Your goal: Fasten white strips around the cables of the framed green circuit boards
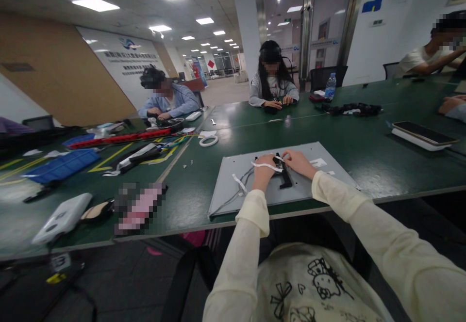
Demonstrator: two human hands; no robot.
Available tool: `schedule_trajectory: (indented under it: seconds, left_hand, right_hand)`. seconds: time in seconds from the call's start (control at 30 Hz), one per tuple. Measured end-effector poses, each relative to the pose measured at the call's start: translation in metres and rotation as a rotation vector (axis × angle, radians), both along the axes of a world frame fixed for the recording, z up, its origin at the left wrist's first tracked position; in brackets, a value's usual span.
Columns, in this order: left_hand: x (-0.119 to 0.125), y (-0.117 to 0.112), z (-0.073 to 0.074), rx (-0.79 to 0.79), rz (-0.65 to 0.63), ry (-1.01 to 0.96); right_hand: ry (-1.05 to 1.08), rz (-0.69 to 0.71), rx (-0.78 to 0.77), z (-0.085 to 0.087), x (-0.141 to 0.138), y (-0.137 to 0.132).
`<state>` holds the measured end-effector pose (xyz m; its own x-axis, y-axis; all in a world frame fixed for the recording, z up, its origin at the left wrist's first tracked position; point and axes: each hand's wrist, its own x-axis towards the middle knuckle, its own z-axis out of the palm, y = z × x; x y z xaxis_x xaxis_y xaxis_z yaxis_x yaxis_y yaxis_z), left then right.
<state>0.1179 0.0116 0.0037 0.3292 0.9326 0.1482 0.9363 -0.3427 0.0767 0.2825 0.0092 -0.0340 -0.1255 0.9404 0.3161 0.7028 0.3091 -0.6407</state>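
A grey flat panel lies on the green table right in front of me. A black bracket-like part and thin grey cables rest on it. My left hand sits on the panel with fingers curled, a white strip of tape running across it. My right hand is just to the right, fingers pinched at the tape's end near the black part. Another white strip lies left of my left hand.
A roll of white tape lies further back on the table. A phone on a white box is at right. A water bottle and black parts stand farther off. Three other people sit around the tables. Blue trays lie left.
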Motion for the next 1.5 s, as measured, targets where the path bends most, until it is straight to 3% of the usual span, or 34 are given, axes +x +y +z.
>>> schedule_trajectory:
  seconds: [0.27, 0.7, 1.17, 1.5]
  left_hand:
    - [0.002, -0.001, 0.001, 0.01, -0.004, 0.011]
    - [0.001, 0.004, -0.003, -0.003, 0.002, 0.004]
    - [0.0, 0.006, -0.005, -0.014, 0.008, -0.026]
    - [-0.001, 0.006, -0.006, 0.009, 0.002, -0.027]
  right_hand:
    - [-0.225, -0.057, -0.018, 0.011, -0.008, -0.012]
    - [-0.342, -0.06, -0.048, 0.017, -0.012, -0.017]
    - [-0.631, -0.185, -0.102, 0.026, -0.019, -0.033]
    - [-0.673, -0.217, -0.128, 0.028, -0.014, -0.04]
